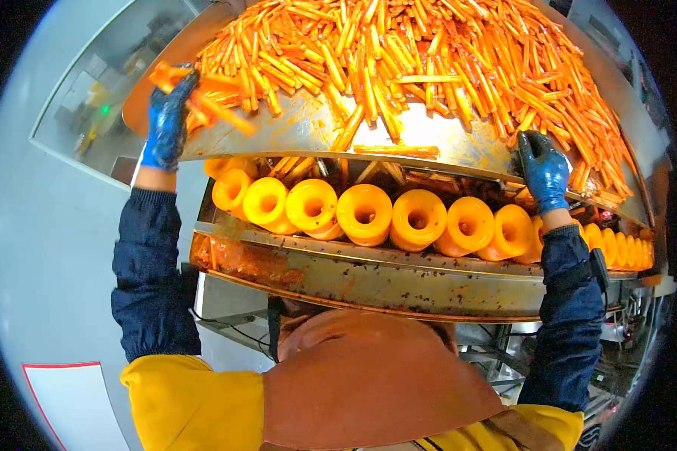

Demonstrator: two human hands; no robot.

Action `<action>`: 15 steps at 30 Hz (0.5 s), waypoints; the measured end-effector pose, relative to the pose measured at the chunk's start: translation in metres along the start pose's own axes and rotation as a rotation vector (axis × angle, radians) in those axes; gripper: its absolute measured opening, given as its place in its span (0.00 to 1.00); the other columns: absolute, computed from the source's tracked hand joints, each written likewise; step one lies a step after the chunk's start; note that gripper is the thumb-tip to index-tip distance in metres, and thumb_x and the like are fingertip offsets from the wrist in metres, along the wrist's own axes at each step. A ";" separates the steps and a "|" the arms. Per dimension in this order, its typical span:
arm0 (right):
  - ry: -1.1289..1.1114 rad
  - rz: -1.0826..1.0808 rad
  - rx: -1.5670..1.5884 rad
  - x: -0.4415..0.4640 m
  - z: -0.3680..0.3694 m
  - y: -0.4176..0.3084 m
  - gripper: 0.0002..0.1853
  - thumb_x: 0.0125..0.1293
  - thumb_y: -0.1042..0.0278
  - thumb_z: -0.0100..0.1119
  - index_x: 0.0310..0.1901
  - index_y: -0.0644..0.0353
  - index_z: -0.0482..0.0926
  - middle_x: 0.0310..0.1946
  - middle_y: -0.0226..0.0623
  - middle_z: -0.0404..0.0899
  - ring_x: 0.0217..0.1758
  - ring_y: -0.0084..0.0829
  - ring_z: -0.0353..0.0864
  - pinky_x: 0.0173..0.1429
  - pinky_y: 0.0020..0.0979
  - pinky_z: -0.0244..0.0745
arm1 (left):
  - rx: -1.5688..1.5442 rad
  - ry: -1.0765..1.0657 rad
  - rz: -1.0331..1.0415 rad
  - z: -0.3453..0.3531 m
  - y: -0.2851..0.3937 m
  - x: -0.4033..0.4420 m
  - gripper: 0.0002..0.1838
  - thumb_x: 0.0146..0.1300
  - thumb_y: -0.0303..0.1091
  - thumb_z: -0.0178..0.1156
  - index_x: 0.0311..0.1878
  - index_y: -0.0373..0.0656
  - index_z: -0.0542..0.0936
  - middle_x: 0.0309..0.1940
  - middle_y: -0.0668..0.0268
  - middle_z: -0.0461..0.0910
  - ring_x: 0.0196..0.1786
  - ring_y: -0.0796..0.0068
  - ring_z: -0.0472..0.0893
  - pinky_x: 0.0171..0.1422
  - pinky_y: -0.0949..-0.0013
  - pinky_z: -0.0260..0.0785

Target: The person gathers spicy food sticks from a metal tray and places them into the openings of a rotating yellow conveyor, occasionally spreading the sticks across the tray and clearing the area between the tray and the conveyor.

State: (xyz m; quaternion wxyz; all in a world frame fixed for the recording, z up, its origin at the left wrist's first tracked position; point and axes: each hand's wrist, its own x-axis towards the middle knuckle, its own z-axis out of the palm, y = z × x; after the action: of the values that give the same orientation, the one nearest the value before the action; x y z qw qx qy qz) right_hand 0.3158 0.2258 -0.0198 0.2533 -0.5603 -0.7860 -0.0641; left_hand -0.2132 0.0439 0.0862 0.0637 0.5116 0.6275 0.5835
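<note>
Long, glossy orange-red sticks [399, 45] lie heaped on a metal tray [447, 139]. At the tray's left end, my left hand [170, 124], in a dark-stained blue glove, is closed around a small bunch of sticks [222, 113] that is blurred and juts out on both sides. My right hand [544, 171], gloved the same way, rests at the tray's front edge on the right, beside the heap. Its fingers are bent together; what they hold, if anything, is hidden.
A row of yellow-orange round cups with central holes [365, 216] runs below the tray. In front is a stained metal ledge [399, 278]. More sticks [387, 174] lie behind the cups. A brown apron [384, 383] covers my front. A window [101, 98] is at left.
</note>
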 end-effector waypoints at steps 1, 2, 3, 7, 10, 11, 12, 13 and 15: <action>0.004 0.016 0.013 0.000 0.001 0.001 0.20 0.65 0.45 0.48 0.41 0.53 0.82 0.37 0.42 0.82 0.39 0.44 0.81 0.44 0.41 0.74 | -0.082 0.026 -0.064 -0.008 0.007 -0.016 0.13 0.61 0.35 0.59 0.46 0.39 0.77 0.37 0.68 0.77 0.41 0.75 0.76 0.48 0.72 0.68; 0.008 0.030 0.025 0.001 0.002 0.002 0.21 0.65 0.44 0.48 0.42 0.52 0.82 0.38 0.42 0.82 0.40 0.44 0.81 0.45 0.41 0.74 | -0.078 0.031 -0.066 -0.014 0.011 -0.031 0.13 0.61 0.35 0.59 0.46 0.39 0.77 0.37 0.68 0.77 0.41 0.75 0.76 0.48 0.72 0.68; 0.011 0.035 0.016 0.002 0.005 0.004 0.22 0.65 0.44 0.48 0.44 0.52 0.82 0.39 0.42 0.82 0.40 0.44 0.81 0.45 0.41 0.74 | -0.148 0.045 -0.098 -0.017 0.015 -0.045 0.12 0.61 0.33 0.59 0.46 0.38 0.76 0.37 0.68 0.77 0.41 0.76 0.75 0.48 0.73 0.67; -0.018 0.046 0.041 0.003 0.005 0.005 0.22 0.65 0.44 0.48 0.44 0.53 0.81 0.39 0.42 0.82 0.41 0.43 0.81 0.46 0.40 0.75 | -0.269 0.082 -0.106 -0.008 0.019 -0.091 0.11 0.60 0.30 0.59 0.46 0.39 0.75 0.35 0.69 0.75 0.39 0.77 0.74 0.47 0.75 0.66; 0.023 -0.013 0.035 0.003 0.006 0.008 0.21 0.64 0.44 0.49 0.44 0.53 0.81 0.38 0.42 0.82 0.41 0.43 0.81 0.46 0.39 0.74 | -0.158 0.123 0.006 0.010 -0.003 -0.110 0.11 0.57 0.26 0.63 0.44 0.39 0.76 0.37 0.68 0.77 0.41 0.76 0.76 0.48 0.73 0.69; 0.023 -0.011 0.033 0.002 0.004 0.007 0.21 0.64 0.44 0.49 0.44 0.53 0.81 0.38 0.42 0.82 0.41 0.43 0.81 0.46 0.39 0.74 | -0.079 0.109 0.004 0.020 -0.006 -0.118 0.11 0.57 0.25 0.63 0.43 0.39 0.77 0.38 0.67 0.78 0.41 0.76 0.76 0.48 0.73 0.69; 0.013 -0.003 0.044 0.002 0.001 0.004 0.21 0.65 0.45 0.49 0.43 0.53 0.81 0.38 0.42 0.82 0.41 0.43 0.81 0.46 0.39 0.74 | 0.000 0.094 0.002 0.030 -0.009 -0.127 0.10 0.56 0.24 0.64 0.42 0.39 0.78 0.38 0.67 0.78 0.41 0.76 0.77 0.48 0.73 0.70; 0.001 0.006 0.054 0.001 0.000 0.002 0.21 0.65 0.45 0.49 0.43 0.53 0.81 0.38 0.42 0.82 0.42 0.43 0.81 0.47 0.39 0.74 | 0.070 0.016 0.054 0.039 -0.017 -0.132 0.15 0.55 0.21 0.64 0.46 0.39 0.76 0.42 0.67 0.78 0.43 0.77 0.77 0.51 0.72 0.71; -0.011 0.034 0.061 0.001 0.000 0.002 0.21 0.64 0.45 0.49 0.43 0.52 0.81 0.39 0.42 0.82 0.42 0.43 0.81 0.46 0.39 0.74 | -0.019 -0.073 0.035 0.063 0.003 -0.147 0.15 0.55 0.21 0.64 0.47 0.39 0.75 0.42 0.66 0.77 0.44 0.76 0.76 0.51 0.72 0.71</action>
State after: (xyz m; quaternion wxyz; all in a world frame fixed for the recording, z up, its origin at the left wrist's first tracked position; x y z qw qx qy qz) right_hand 0.3175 0.2273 -0.0195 0.2670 -0.5659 -0.7793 -0.0327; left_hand -0.1005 -0.0200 -0.0067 0.0814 0.5427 0.6101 0.5715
